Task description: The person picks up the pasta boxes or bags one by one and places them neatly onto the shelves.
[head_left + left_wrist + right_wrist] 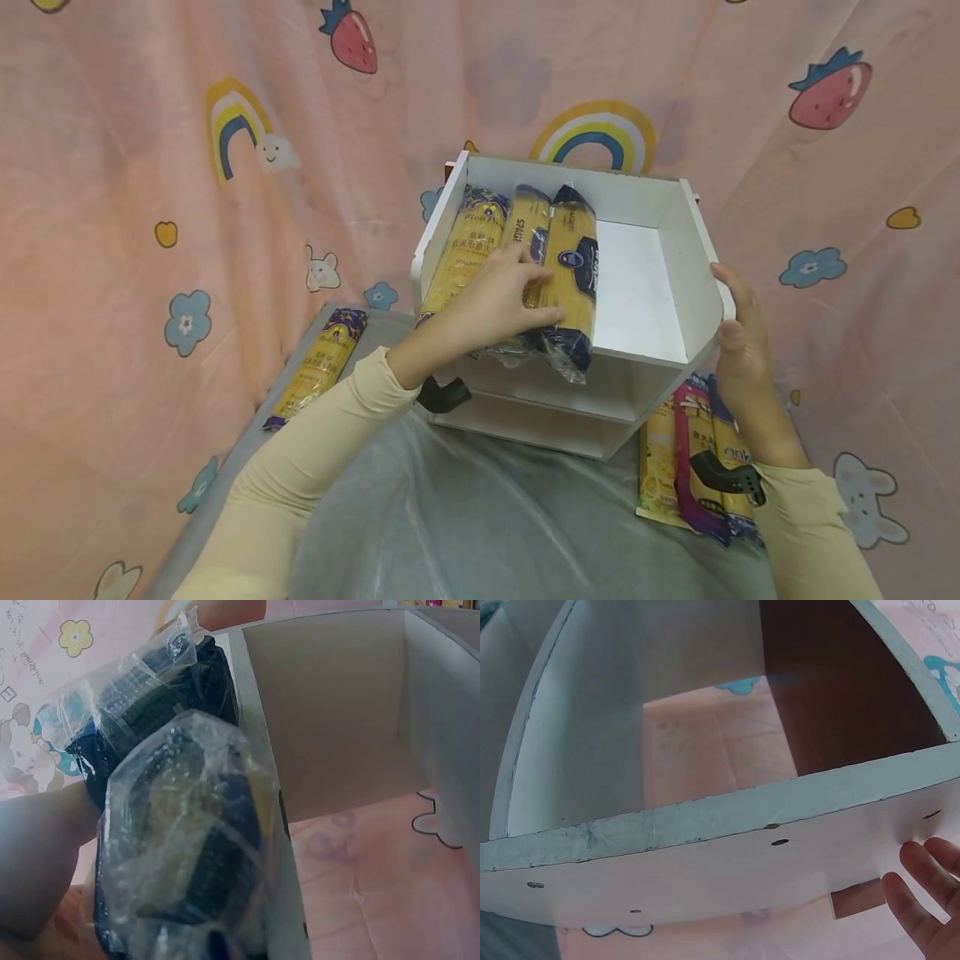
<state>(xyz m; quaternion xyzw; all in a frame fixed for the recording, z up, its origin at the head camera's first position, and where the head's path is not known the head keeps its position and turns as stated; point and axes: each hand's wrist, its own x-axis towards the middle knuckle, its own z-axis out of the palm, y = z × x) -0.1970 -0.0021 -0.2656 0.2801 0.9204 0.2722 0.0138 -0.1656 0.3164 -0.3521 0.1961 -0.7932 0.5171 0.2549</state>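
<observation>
Three bags of spaghetti lie side by side on the top tier of a white shelf unit [639, 279]: a left bag [471, 242], a middle bag [531, 215] and a right bag [576, 250]. My left hand [491, 300] rests across them, fingers spread, with its thumb on the right bag. In the left wrist view the clear wrapper end of a spaghetti bag [187, 832] hides part of that hand. At the unit's right side panel, my right hand [750, 367] touches the edge. Its fingers [922, 874] reach the panel's outer face, fairly straight.
Another spaghetti bag [318, 367] lies on the grey cloth [465, 517] at left. Several pasta bags [701, 458] lie at right, beside the unit. Lower tiers [540, 421] open toward me. A pink patterned curtain [112, 250] hangs behind.
</observation>
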